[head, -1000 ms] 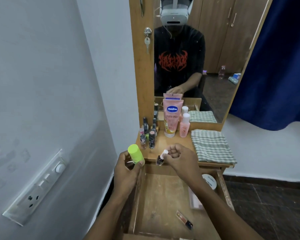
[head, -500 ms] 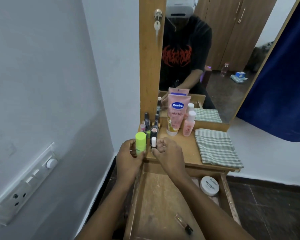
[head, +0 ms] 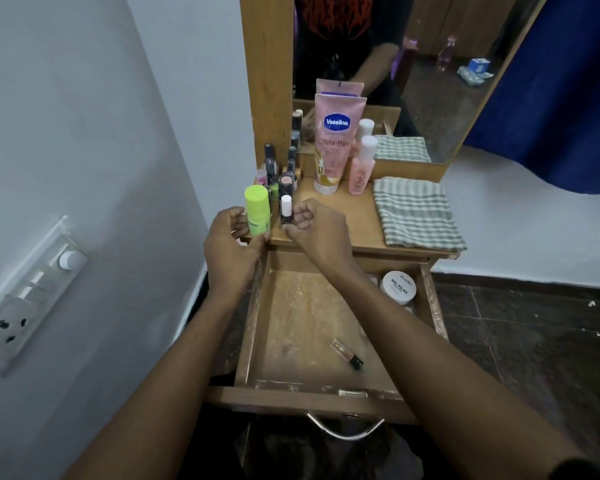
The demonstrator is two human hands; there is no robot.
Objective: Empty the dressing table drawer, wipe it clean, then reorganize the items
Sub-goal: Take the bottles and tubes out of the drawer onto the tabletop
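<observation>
- Fingers (head: 238,220) of the left hand (head: 229,247) curl round the lower body of the lime-green bottle (head: 257,209), which stands at the front-left corner of the counter (head: 347,216). It looks like light, smooth plastic that could slip, so mid-body is the best hold.
- The right hand (head: 317,230) is curled narrow just beside the white-capped nail polish bottle (head: 286,209); I cannot tell if they touch. It is probably small, fragile glass that tips easily.
- Below, the drawer (head: 253,323) holds a lip gloss tube (head: 347,353) and a white jar (head: 397,287).

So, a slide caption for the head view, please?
Left hand holds green bottle, right hand holds nail polish, above open drawer.
</observation>
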